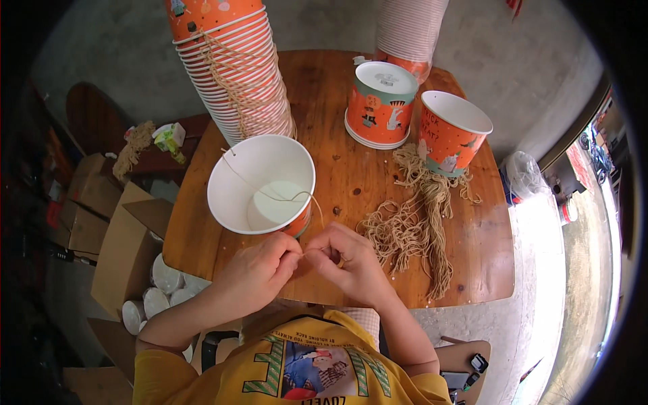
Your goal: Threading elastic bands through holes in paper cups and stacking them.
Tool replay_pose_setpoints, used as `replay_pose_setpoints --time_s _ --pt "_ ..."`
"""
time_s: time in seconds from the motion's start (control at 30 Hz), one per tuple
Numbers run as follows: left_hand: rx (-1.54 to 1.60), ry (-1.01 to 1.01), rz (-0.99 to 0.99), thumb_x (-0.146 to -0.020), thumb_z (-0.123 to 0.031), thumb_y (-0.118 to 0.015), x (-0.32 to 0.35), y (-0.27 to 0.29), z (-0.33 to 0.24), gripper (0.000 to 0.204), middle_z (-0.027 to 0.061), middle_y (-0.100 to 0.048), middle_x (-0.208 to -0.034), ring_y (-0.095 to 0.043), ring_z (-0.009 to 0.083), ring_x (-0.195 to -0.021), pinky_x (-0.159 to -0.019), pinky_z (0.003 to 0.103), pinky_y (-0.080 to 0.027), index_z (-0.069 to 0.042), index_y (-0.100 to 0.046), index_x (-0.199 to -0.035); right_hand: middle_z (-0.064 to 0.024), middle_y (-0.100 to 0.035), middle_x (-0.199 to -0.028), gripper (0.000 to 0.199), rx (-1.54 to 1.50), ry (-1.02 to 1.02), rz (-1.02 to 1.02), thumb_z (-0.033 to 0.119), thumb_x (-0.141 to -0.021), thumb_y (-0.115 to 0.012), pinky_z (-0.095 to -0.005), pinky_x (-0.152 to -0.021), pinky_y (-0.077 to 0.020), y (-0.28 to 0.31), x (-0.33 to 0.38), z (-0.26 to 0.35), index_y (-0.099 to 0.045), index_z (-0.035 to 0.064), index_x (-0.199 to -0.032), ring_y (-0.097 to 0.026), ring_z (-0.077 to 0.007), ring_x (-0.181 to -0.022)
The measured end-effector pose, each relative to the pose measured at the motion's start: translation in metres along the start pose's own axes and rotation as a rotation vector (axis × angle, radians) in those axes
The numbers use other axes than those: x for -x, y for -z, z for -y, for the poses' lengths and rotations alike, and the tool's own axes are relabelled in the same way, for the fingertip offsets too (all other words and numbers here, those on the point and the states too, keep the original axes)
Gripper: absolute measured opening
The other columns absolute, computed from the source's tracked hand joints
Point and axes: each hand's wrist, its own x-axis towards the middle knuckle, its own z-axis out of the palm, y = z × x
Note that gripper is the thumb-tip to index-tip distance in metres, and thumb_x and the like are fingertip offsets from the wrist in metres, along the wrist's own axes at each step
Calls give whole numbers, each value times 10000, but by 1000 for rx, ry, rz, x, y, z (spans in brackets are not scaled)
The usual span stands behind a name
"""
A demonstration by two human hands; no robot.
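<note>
A white-lined paper bucket (pixel 214 185) with an orange outside stands at the table's near left, its mouth tilted toward me. A thin tan cord (pixel 297 196) is fastened at a hole in its far left rim, crosses the inside and loops over the near right side down to my hands. My left hand (pixel 268 266) and my right hand (pixel 345 262) meet just in front of the bucket, fingertips pinched together on the cord's end. The fingers mostly hide the cord there. Right of my hands lies a loose bundle of tan cords (pixel 432 236).
A tall stack of nested buckets (pixel 226 84) with cords hanging from it stands behind. An upside-down bucket (pixel 383 101), an upright bucket (pixel 455 135) on the cords and a wrapped stack (pixel 412 34) are at the back right. Open cardboard box (pixel 125 250) on the left.
</note>
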Motion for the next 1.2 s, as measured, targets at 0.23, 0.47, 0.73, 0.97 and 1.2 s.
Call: replay_pose_setpoints --time_s 0.23,0.47,0.73,0.97,1.2 --pt "-106 -147 -120 -921 -120 -605 2 -9 -9 190 132 -588 -883 -628 319 -809 -700 414 -496 -25 -491 -1038 -24 -557 -831 60 -53 -53 -40 62 -881 -642 -233 -631 -419 0 0 -2 -624 6 -889 -511 -90 -700" --pt "-344 -417 -289 -901 -89 -618 -4 -13 10 156 130 -573 -878 -614 323 -790 -640 416 -491 -23 -493 -965 -16 -555 -827 71 -58 -34 -36 58 -876 -659 -224 -604 -404 -2 1 -2 -638 1 -914 -498 -79 -679" --pt "-350 -388 -336 -916 -108 -607 -6 -14 15 158 159 -563 -737 -604 364 -681 -563 447 -474 -14 -481 -898 -39 -574 -802 132 55 85 -133 19 -833 -698 -243 -569 -425 -11 1 -4 -670 30 -962 -507 -107 -627" --pt "-2 -78 -164 -960 -131 -555 0 -10 9 114 117 -597 -763 -623 252 -656 -550 375 -486 -31 -502 -944 -49 -624 -827 93 72 90 -170 4 -840 -674 -252 -561 -450 -19 4 -11 -661 26 -930 -536 -121 -630" --pt "221 107 -37 -988 -123 -507 3 -2 7 95 69 -609 -795 -623 149 -654 -552 299 -501 -33 -505 -957 -74 -633 -827 61 84 99 -116 41 -863 -664 -296 -635 -503 -16 3 -9 -641 30 -919 -622 -205 -714"
